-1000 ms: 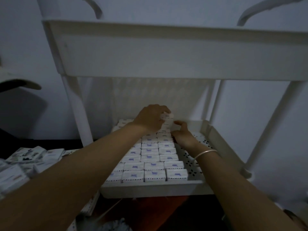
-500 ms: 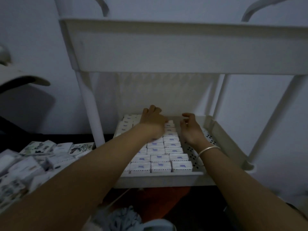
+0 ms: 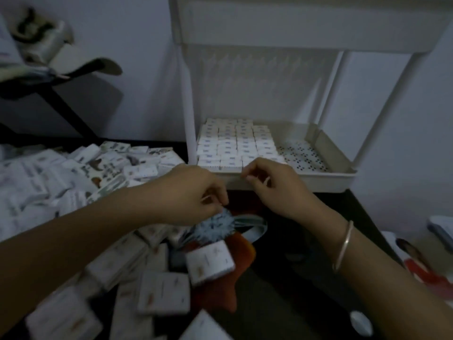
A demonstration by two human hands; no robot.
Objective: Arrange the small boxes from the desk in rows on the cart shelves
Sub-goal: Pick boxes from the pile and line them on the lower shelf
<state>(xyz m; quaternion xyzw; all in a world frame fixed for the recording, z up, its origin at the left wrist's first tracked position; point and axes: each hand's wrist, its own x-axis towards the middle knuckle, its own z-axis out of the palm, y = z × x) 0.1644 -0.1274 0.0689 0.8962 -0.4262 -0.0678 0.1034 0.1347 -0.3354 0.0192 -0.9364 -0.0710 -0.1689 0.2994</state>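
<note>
Before the cart shelf (image 3: 306, 182), over the counter's (image 3: 282, 303) loose boxes (image 3: 163, 293), my left hand (image 3: 188, 192) and right hand (image 3: 275, 190) hover loosely curled, empty.

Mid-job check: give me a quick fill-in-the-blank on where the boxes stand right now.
1. On the cart, the boxes in rows sit on the ___ of the two shelves in view.
2. That shelf's perforated floor is bare on its ___ side.
3. The bracelet is on the ___ wrist.
4. The loose boxes lie piled to the ___ of the cart.

Missing words: lower; right; right; left.
</note>
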